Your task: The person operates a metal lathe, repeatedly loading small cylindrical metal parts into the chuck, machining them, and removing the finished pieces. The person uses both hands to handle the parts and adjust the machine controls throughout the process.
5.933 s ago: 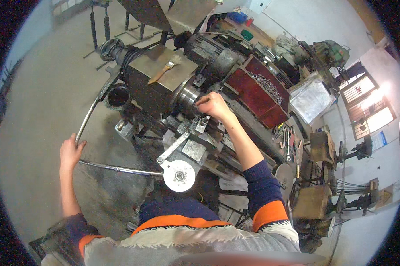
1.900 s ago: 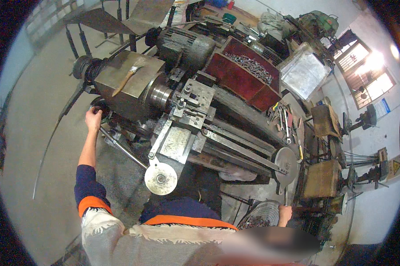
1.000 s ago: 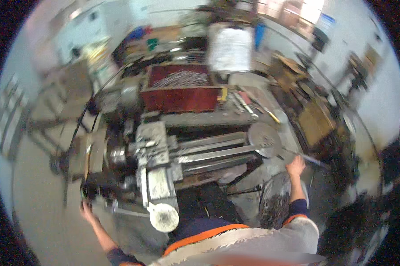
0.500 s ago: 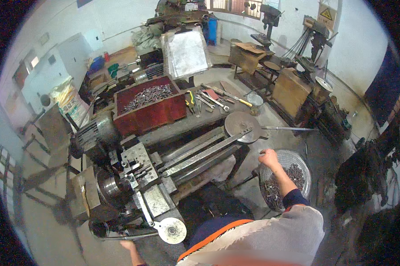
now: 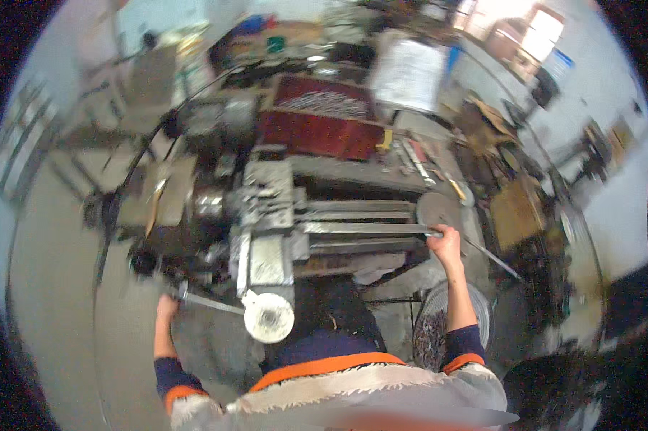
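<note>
My right hand (image 5: 446,244) is at the right end of the machine's long rails (image 5: 360,228), beside the round metal disc (image 5: 437,209). Its fingers are curled together at the rail end; what they pinch, if anything, is too blurred to name. At lower left, my left hand (image 5: 167,306) is next to the outer end of a metal bar (image 5: 213,302) that leads to a white round handwheel (image 5: 269,317). Motion blur hides how its fingers are set. Between my hands stands the lathe's tool slide (image 5: 269,192), with the chuck (image 5: 210,203) to its left.
Behind the rails, a dark red box (image 5: 320,134) holds many small metal parts. Wrenches (image 5: 417,161) lie beside it on the bench. A woven round basket (image 5: 480,310) of small dark parts sits below my right forearm. A long rod (image 5: 493,260) sticks out right of the disc.
My right hand has moved from above the basket to the rail end by the disc. The view has turned rightward, and more of my left forearm shows.
</note>
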`<state>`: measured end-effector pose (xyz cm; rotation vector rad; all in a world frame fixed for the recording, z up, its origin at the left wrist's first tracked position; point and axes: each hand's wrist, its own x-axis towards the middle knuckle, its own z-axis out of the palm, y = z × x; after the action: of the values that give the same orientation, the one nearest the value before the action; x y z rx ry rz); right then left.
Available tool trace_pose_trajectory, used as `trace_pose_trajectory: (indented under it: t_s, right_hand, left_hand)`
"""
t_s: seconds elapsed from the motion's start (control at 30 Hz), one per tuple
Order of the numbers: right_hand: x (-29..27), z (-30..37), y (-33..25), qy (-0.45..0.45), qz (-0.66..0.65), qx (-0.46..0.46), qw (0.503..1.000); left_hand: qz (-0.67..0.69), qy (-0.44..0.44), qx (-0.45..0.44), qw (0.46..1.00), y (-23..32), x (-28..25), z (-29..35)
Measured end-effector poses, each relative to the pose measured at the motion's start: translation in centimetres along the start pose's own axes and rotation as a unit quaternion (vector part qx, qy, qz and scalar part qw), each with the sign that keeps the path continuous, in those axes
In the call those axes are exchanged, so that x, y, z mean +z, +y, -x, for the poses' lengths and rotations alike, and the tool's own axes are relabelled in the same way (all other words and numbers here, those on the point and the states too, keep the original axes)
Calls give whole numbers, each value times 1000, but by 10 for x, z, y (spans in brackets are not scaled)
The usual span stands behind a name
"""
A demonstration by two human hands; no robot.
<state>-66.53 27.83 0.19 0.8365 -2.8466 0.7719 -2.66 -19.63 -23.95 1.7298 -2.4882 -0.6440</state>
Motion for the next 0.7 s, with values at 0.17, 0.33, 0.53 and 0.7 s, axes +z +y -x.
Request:
trace_pose_trajectory:
  t_s: [0.17, 0.33, 0.53, 0.7]
  right_hand:
    - [19, -32, -155, -38, -124, -302, 944]
    - [67, -37, -293, -56, -182, -534, 824]
    - [125, -15, -392, -142, 84, -535, 829]
    - [128, -9, -408, -194, 102, -519, 826]
  left_hand:
    - [83, 125, -18, 989, -3, -85, 44]
    - [-41, 315, -106, 942, 41, -229, 114]
    - [-112, 297, -196, 928, -70, -222, 162]
    - [-89, 320, -289, 898, 17, -189, 184]
